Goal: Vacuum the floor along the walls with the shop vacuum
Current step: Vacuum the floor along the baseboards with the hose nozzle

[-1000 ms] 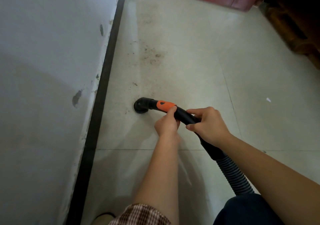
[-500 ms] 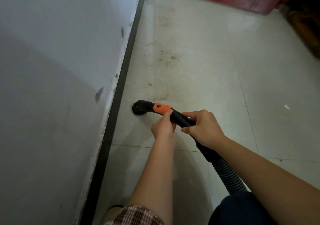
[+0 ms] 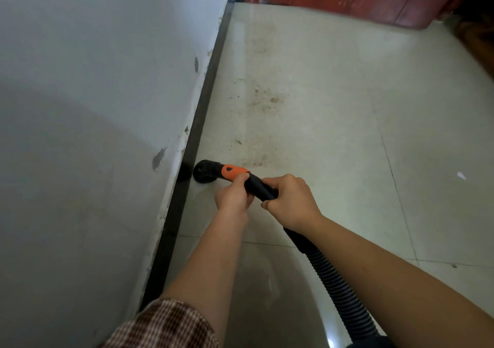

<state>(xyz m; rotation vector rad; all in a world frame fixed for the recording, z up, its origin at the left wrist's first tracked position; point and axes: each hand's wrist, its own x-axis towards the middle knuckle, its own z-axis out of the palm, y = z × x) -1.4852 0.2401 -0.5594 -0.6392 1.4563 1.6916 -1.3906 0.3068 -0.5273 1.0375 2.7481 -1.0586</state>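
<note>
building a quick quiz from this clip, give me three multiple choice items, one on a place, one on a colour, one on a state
1. Where is the nozzle?
A. low on the floor, right beside the dark skirting strip
B. out in the middle of the room
C. raised high in the air

2. What colour is the band on the tube just behind the nozzle?
A. blue
B. orange
C. yellow

3. What are the left hand and right hand doing?
A. both grip the tube
B. one grips it, one hangs free
C. both lie flat and hold nothing

Answers:
1 A, the nozzle sits at the strip's edge.
2 B, the band is orange against the black tube.
3 A, the fingers of both hands curl round the tube.
</note>
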